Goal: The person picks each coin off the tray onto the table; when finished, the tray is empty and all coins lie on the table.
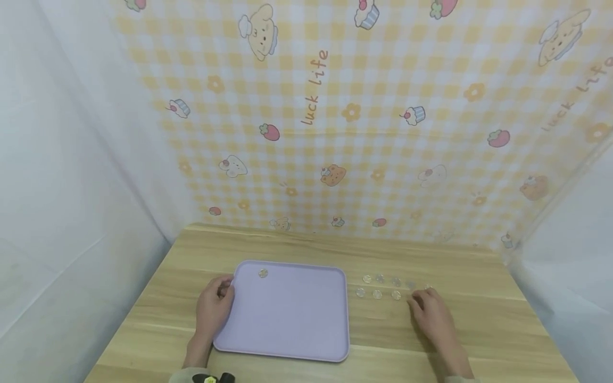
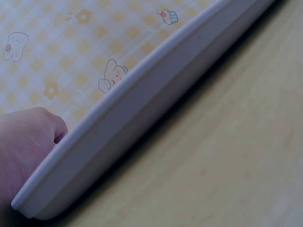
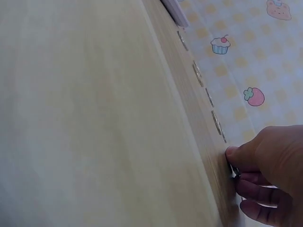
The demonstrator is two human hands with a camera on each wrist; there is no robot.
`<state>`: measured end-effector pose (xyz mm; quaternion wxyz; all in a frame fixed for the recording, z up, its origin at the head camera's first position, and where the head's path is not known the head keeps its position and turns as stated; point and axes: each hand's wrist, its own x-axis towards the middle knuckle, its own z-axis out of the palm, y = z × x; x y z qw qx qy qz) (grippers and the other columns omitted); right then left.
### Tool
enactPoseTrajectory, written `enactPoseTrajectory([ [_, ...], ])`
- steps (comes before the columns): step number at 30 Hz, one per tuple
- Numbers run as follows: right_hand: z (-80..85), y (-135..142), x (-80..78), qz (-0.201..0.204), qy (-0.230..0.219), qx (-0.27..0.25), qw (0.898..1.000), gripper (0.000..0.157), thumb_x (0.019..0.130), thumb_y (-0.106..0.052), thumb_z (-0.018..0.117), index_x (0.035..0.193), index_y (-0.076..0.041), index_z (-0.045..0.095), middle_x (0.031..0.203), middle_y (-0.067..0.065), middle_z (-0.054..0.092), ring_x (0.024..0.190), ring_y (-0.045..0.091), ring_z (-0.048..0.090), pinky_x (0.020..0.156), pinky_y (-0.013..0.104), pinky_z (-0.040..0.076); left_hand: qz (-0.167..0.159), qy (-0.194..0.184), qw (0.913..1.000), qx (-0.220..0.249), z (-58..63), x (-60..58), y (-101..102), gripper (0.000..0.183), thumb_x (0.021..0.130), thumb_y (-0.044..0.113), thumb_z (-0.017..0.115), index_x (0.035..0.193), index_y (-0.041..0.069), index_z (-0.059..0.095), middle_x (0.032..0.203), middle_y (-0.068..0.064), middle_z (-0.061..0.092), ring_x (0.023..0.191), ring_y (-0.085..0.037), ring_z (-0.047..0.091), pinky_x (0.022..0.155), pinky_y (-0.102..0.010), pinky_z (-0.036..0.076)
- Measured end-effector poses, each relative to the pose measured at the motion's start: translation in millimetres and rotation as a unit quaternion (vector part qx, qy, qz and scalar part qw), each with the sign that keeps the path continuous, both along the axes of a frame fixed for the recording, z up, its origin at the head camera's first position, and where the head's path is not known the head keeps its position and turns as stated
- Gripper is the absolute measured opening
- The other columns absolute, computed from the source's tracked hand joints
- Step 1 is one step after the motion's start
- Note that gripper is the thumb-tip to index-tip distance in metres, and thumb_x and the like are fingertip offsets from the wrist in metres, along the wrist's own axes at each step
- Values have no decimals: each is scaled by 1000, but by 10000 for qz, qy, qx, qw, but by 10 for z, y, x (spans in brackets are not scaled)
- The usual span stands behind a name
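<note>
A light purple rectangular tray (image 1: 287, 319) lies on the table with one coin-like round disc (image 1: 263, 273) near its far left corner. My left hand (image 1: 214, 307) grips the tray's left edge, its fingers bent at the rim; the left wrist view shows that hand (image 2: 31, 139) partly hidden by the tray's side (image 2: 128, 118). Right of the tray, several shiny coins (image 1: 377, 294) lie in two rows. At their right end my right hand (image 1: 433, 314) pinches a coin (image 3: 235, 171) between thumb and fingers, low over the wood; most of this coin is hidden.
The wood-grain table (image 1: 383, 346) carries the tray and coins. A yellow checked cloth (image 1: 354, 143) with cartoon prints hangs behind it, and white sheets (image 1: 72, 186) stand on both sides. Another coin (image 1: 428, 287) shows just beyond my right fingers.
</note>
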<state>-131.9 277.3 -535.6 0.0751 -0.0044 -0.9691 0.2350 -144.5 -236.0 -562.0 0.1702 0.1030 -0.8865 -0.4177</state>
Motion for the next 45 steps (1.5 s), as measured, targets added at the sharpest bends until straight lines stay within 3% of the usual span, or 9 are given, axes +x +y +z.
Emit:
enactPoseTrajectory([
  [4,-17,10,2,-24,-26,29,10000,24,92,-13,66,109,5,69,109,24,65,117,52,55,97,64,47,14,45,10000,-7,2,5,4,26,92,8,64,117,7,68,99,-8,71,80,-12,59,67,-19,50],
  [9,-27,20,-18,-60,-100,-167,9998,25,92,-14,67,109,3,70,113,23,65,115,50,58,94,64,49,0,241,9997,21,16,19,5,26,90,6,64,116,5,69,97,-10,71,77,-9,58,66,-19,49],
  [16,-2,11,-28,-276,-458,-217,9983,29,92,-15,66,114,2,67,120,26,62,123,51,52,99,65,45,6,73,10000,4,9,17,7,27,91,7,64,118,7,68,99,-7,72,79,-11,59,67,-19,50],
  [20,-18,23,-23,-282,-373,-243,9986,32,91,-17,67,116,3,66,117,25,63,117,49,57,95,64,48,-11,4,10000,-10,26,11,22,27,92,7,63,119,7,68,99,-7,71,80,-12,59,67,-19,50],
  [25,-8,14,-11,-315,73,-281,9991,35,93,-21,66,117,4,65,113,25,63,103,44,64,86,59,53,-25,-77,10000,12,47,12,36,28,92,8,63,120,7,67,100,-7,71,81,-13,59,67,-19,50],
  [31,9,-90,-22,-302,1258,-374,9909,28,89,-16,71,112,0,69,109,19,67,91,34,66,72,48,58,58,-82,9999,19,40,23,35,28,92,8,63,119,8,68,100,-7,71,81,-12,59,68,-19,50],
  [34,23,-162,-27,-260,1532,-492,9866,28,87,-15,74,111,-1,69,109,18,67,89,31,66,66,39,57,64,25,10000,27,43,32,37,27,91,7,63,118,6,68,99,-8,71,79,-10,58,67,-19,49],
  [39,46,-309,-40,-200,1312,-864,9874,33,88,-17,75,116,-3,67,112,15,66,91,25,63,65,22,52,90,89,9999,25,41,42,42,26,91,6,64,116,6,69,97,-8,71,76,-8,57,65,-18,49],
  [45,13,-556,-48,165,912,-1614,9825,41,89,-18,74,125,-3,62,117,15,66,82,10,60,65,19,52,104,-4,9999,11,44,29,40,26,91,7,64,117,7,69,98,-7,71,79,-10,58,67,-18,50],
])
